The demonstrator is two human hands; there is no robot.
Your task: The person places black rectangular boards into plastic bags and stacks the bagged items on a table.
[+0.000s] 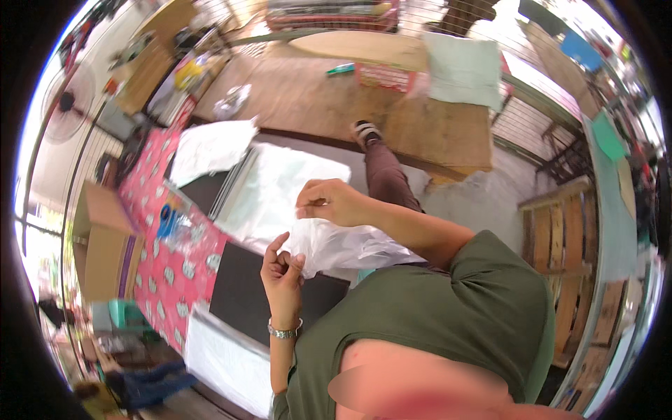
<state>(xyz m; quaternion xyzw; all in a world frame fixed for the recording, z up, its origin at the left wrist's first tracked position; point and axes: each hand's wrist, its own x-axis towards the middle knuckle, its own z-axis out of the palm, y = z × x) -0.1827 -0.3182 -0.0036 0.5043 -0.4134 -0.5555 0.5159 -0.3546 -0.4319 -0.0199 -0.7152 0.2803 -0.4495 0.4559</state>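
Note:
A thin, translucent plastic bag [339, 245] is stretched between my two hands and trails rightward across my lap. My left hand [283, 273], with a metal watch on the wrist, pinches its lower edge between thumb and a finger, the index finger raised. Above it, my right hand [332, 201] has its fingers curled at the bag's upper edge. Just beyond the hands lies a stack of clear plastic sheets or bags [280, 185]. Beside my left hand is a flat black board [241, 287] on the pink patterned table cover [161, 262].
A blue tape dispenser [168, 220] sits on the pink cover, near an open cardboard box [108, 245]. White plastic packs [227, 367] lie at the near left. A wooden bench [301, 91] spans the back, and a slatted wooden crate [556, 259] stands at right.

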